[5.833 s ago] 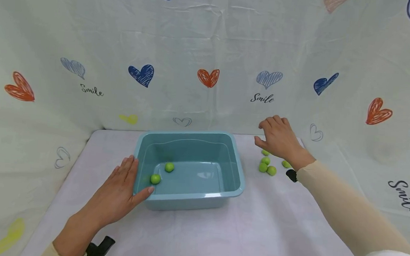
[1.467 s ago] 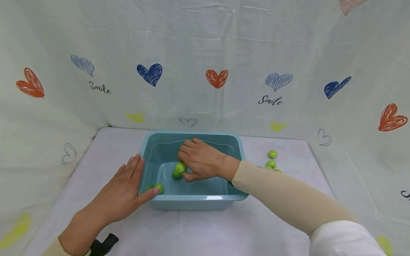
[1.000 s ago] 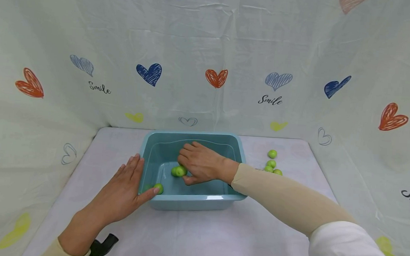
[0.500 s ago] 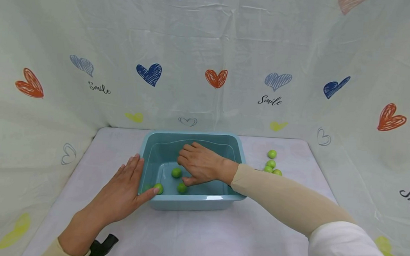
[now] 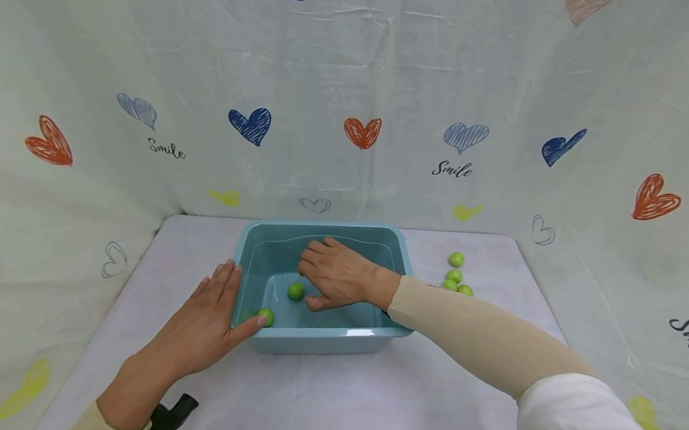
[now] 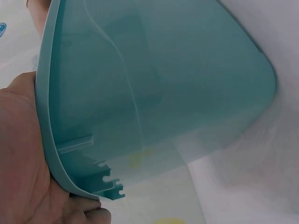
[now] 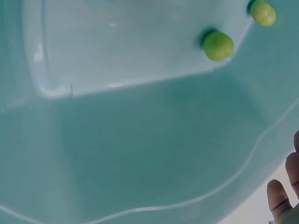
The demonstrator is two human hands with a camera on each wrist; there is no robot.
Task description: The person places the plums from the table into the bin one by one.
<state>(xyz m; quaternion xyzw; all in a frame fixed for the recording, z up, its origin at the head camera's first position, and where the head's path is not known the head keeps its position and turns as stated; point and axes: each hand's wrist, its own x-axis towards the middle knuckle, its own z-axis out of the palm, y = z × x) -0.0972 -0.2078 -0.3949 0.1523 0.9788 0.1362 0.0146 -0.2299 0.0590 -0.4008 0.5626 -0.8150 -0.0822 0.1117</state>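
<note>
A light blue plastic basin [image 5: 330, 346] stands on the table. My left hand [image 5: 195, 324] rests on its left rim, fingers straight and thumb stretched over the front corner. In the left wrist view the palm [image 6: 21, 154] lies along the rim. My right hand [image 5: 337, 274] hovers inside the basin, palm down, fingers loosely bent and holding nothing. In the right wrist view its fingertips [image 7: 278, 193] show at the lower right edge. One small round green fruit, lime-like [image 5: 296, 291], lies left of this hand; another green fruit [image 5: 266, 317] sits by the left thumb.
Several more green fruits [image 5: 456, 259] lie on the white-covered table [image 5: 333, 398] right of the basin, just beyond the right forearm. A light sheet printed with hearts [image 5: 361, 132] hangs behind and at both sides.
My right hand came from the fruits at the right into the basin and let a green fruit go. That fruit rolled forward, then out of sight near the hand. My left hand stays on the rim.
</note>
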